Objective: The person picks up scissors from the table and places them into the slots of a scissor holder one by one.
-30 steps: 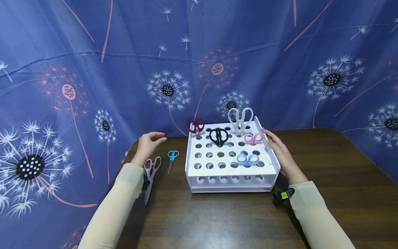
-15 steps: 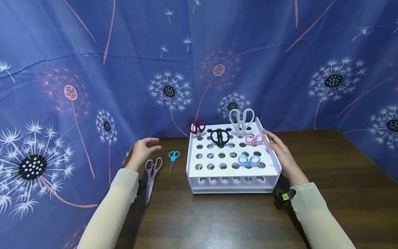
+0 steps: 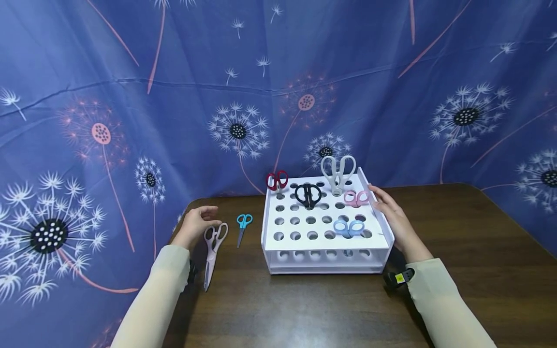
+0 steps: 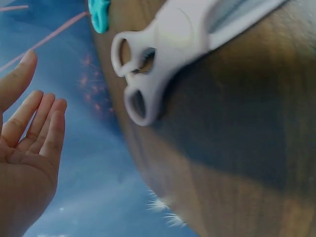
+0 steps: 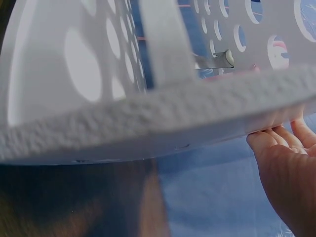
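My left hand (image 3: pixel 197 225) hovers with relaxed fingers right by the handles of the pale pink scissors (image 3: pixel 212 249), holding nothing. In the left wrist view its palm and fingers stand apart from those scissors' handles (image 4: pixel 143 84). My right hand (image 3: pixel 398 224) rests against the right side wall of a white rack (image 3: pixel 300 244) with rows of round holes; the right wrist view shows the fingertips (image 5: pixel 261 139) at that wall. Red (image 3: pixel 277 180), black (image 3: pixel 308 195), white (image 3: pixel 337 176), pink (image 3: pixel 357 198) and light blue scissors (image 3: pixel 348 227) stand in the rack, handles up.
Small turquoise-handled scissors (image 3: pixel 243 227) lie on the brown wooden table (image 3: pixel 304 309) between the pale pink scissors and the rack. A blue curtain (image 3: pixel 183 116) with dandelion prints hangs behind the table and along its left side.
My left hand has drawn back to the left and down, from near the turquoise scissors to beside the pale pink handles. My right hand stays at the rack's side.
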Available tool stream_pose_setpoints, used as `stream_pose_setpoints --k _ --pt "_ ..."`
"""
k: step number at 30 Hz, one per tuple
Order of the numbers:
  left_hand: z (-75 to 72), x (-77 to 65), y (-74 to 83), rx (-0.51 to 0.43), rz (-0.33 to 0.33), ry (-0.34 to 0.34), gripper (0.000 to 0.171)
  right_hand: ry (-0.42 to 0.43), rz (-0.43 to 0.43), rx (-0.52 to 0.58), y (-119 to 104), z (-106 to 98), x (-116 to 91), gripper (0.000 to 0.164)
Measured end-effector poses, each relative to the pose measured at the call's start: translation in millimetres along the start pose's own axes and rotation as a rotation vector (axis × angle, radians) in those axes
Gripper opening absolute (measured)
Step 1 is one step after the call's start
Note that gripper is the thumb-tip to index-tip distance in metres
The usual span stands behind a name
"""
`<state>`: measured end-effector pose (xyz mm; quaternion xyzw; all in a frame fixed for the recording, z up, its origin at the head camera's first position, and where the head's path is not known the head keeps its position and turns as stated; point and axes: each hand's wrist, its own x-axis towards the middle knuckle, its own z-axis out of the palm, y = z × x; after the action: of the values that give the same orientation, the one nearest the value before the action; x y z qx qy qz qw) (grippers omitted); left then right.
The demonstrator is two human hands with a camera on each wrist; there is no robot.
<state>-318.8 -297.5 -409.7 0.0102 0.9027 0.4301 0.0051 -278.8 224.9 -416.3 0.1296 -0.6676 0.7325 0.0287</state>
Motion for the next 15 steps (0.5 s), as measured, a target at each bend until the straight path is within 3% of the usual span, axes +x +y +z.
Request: stream_pose_setpoints --k 15 --pt "3.9 0.7 -35.3 0.025 -0.022 -0.053 0.059 0.008 0.001 -0.013 0 1 0 0.05"
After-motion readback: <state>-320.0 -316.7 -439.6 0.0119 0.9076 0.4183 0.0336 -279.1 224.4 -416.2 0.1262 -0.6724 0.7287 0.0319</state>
